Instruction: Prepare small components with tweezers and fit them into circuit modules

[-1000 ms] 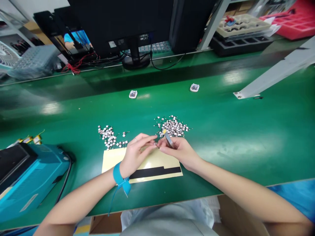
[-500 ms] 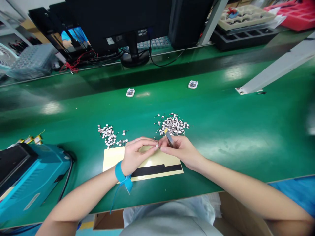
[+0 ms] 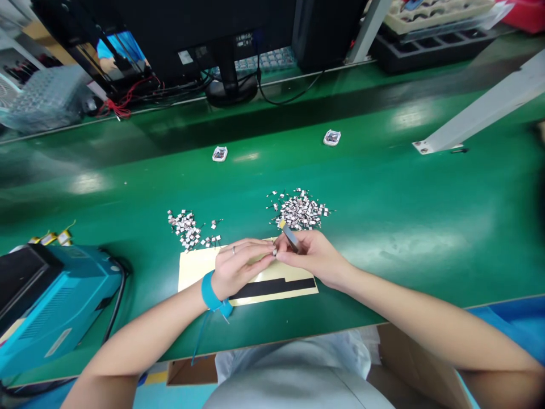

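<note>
My left hand (image 3: 240,264), with a teal strap round its wrist, pinches a small white part (image 3: 275,251) between thumb and fingertips. Fingertips of my right hand (image 3: 313,254) meet it at the same part. Tucked in the right hand is a flat grey metal tool with a yellow end, seemingly tweezers (image 3: 290,236), pointing up and away. Under both hands lies a pale yellow backing sheet (image 3: 196,267) with a black adhesive strip (image 3: 272,288) on it. Just beyond are two heaps of small white parts with dark leads, a larger right heap (image 3: 300,213) and a smaller left heap (image 3: 186,228).
Two white square-framed pieces (image 3: 219,154) sit farther back on the green table (image 3: 383,199). A teal machine (image 3: 63,307) stands at the left, a monitor (image 3: 230,85) at the back. A slanted metal post (image 3: 481,108) rises at the right. Another person's blue sleeve (image 3: 121,48) shows behind.
The view has shifted slightly. My left fingers lie flatter and closer together, and the small part has turned between the fingertips. My right hand keeps hold of the tweezers.
</note>
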A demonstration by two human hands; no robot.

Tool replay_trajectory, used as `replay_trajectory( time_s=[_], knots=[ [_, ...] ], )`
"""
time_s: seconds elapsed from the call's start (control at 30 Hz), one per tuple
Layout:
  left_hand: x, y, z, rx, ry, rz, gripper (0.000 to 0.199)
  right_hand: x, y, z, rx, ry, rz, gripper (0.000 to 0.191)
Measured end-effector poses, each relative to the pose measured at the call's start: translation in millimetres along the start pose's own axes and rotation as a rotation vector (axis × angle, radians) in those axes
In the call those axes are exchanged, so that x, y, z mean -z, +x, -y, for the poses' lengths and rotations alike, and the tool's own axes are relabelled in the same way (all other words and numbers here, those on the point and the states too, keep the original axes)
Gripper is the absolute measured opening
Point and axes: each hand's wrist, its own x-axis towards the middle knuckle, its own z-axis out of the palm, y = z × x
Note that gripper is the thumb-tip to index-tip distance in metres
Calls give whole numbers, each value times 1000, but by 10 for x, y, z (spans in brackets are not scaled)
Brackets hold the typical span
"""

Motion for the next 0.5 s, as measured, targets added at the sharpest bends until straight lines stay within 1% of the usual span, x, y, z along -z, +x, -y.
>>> replay_trajectory(
  time_s=[0.13, 0.27, 0.4, 0.43, 0.5],
  knots=[
    [1, -7, 14, -41, 1, 5, 24, 7, 16, -13, -21, 104, -40, 25],
    [-1, -4, 2, 14, -23, -13, 20, 56, 27, -6, -56, 141, 2, 27],
    [-51, -28, -13, 51, -63, -1, 19, 75, 30, -18, -90, 15, -7, 27],
    [-55, -26, -6, 51, -54, 17, 19, 84, 34, -23, -91, -27, -15, 28],
    [-16, 11, 34, 42, 7, 88, 20, 128, 48, -20, -62, -126, -60, 28]
  ],
)
